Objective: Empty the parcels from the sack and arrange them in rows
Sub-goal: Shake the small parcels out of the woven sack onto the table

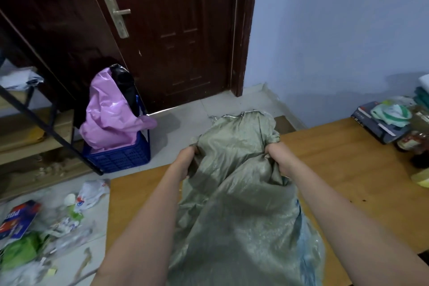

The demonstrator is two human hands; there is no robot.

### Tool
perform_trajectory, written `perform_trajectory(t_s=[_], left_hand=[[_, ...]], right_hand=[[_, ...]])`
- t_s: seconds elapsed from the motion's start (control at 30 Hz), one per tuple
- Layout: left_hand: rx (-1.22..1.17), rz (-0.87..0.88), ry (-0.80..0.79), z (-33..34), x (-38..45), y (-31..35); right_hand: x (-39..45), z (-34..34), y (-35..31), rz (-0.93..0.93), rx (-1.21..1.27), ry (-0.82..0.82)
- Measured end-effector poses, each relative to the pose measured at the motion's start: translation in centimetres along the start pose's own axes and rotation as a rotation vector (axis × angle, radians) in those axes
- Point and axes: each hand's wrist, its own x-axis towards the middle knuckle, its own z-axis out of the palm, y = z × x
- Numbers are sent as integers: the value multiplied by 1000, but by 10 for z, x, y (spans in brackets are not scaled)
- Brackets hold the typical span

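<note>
A grey-green woven sack (pixel 239 193) lies lengthwise on the wooden table (pixel 343 169), bulging with contents I cannot see. My left hand (pixel 185 160) grips the sack's left side near its far end. My right hand (pixel 276 155) grips the bunched fabric on the right side. The sack's far end (pixel 241 118) hangs over the table's far edge. A bluish plastic-wrapped parcel (pixel 308 239) shows at the sack's lower right edge. No other parcel is visible.
A blue crate (pixel 120 158) with pink and black bags stands on the floor by a dark door (pixel 176 30). Litter and packets (pixel 46 223) lie on the floor at left. Books, a jar and packets (pixel 394 123) crowd the table's far right corner.
</note>
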Motion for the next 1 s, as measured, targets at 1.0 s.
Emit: perform_trajectory(t_s=[1.0], left_hand=[[-126, 320, -259, 0, -129, 85]], right_hand=[[-124, -3, -97, -463, 188, -150]])
